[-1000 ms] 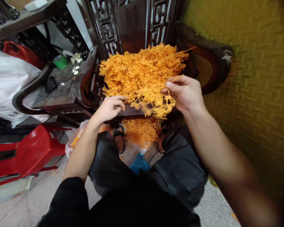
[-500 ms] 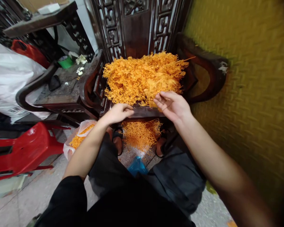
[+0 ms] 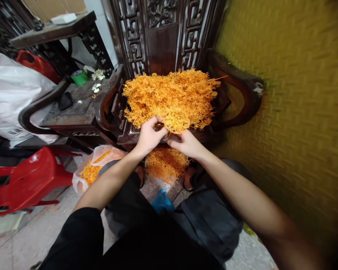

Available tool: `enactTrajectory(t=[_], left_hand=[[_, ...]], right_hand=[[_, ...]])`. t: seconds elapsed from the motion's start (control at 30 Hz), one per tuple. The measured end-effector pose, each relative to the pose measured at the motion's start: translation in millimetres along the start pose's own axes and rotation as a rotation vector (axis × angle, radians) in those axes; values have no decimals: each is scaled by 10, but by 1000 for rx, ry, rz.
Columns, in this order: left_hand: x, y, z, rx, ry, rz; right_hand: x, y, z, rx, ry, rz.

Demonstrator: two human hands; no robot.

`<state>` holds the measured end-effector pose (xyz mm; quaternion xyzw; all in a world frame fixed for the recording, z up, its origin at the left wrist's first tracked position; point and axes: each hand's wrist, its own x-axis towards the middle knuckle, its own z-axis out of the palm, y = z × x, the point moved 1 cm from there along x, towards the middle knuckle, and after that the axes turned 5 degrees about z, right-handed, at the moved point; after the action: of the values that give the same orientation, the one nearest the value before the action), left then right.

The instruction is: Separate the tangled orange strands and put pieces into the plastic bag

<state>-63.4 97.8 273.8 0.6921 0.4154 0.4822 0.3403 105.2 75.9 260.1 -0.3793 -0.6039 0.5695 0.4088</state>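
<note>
Head view: a seated person's two bare hands at the front edge of a carved wooden chair (image 3: 169,41).
Orange strands (image 3: 170,99): a loose, tangled heap covering the chair seat, spreading from the carved backrest to the front edge.
Left hand (image 3: 149,135): at the front edge of the seat, fingers curled and pinched on a tuft at the near side of the heap.
Right hand (image 3: 187,143): just beside the left hand, thumb and fingers closed on the same tuft from below.
Fallen strands (image 3: 166,163): a smaller pile on the floor below the chair seat, between the person's feet.
Plastic bag (image 3: 94,168): on the floor left of the chair, holding more orange strands.
Red stool (image 3: 30,176): on its side, farther left of the chair.
Yellow woven surface (image 3: 293,93): right of the chair.
</note>
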Motion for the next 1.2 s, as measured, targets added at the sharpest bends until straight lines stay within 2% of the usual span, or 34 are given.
enactTrajectory(t=[0.07, 0.17, 0.27, 0.33, 0.47, 0.5, 0.57, 0.63, 0.67, 0.73, 0.8, 0.9, 1.0, 1.2], left_hand=[[-19, 78, -15, 82, -18, 109], [-22, 171, -65, 196, -109, 321], [-16, 168, -128, 337, -160, 416], [-19, 147, -178, 426, -163, 405], [-32, 197, -332, 510, -260, 298], [-31, 233, -384, 539, -220, 265], [-30, 319, -471, 591, -43, 240], [-40, 395, -483, 608, 67, 302], [-50, 419, -450, 614, 49, 357], [-73, 428, -323, 661, -89, 460], [-83, 391, -171, 748, -209, 497], [-39, 311, -29, 849, -221, 458], [51, 275, -39, 826, -201, 429], [156, 318, -222, 667, -235, 336]], right_hand=[[-27, -5, -6, 83, 5, -28], [-49, -36, -27, 186, 26, -57], [-39, -58, -47, 212, 46, -53], [-16, -55, -57, 132, 95, -72], [28, -17, -72, -163, 184, -152], [32, -8, -76, -238, 200, -160], [34, 0, -83, -367, 223, -150], [34, -3, -80, -442, 227, -132], [37, -6, -72, -461, 222, -129], [55, -4, -40, -486, 204, -134], [87, 15, 11, -517, 174, -130], [139, 50, 96, -548, 183, -108], [172, 33, 152, -603, 192, -116], [165, -102, 139, -798, 111, -44]])
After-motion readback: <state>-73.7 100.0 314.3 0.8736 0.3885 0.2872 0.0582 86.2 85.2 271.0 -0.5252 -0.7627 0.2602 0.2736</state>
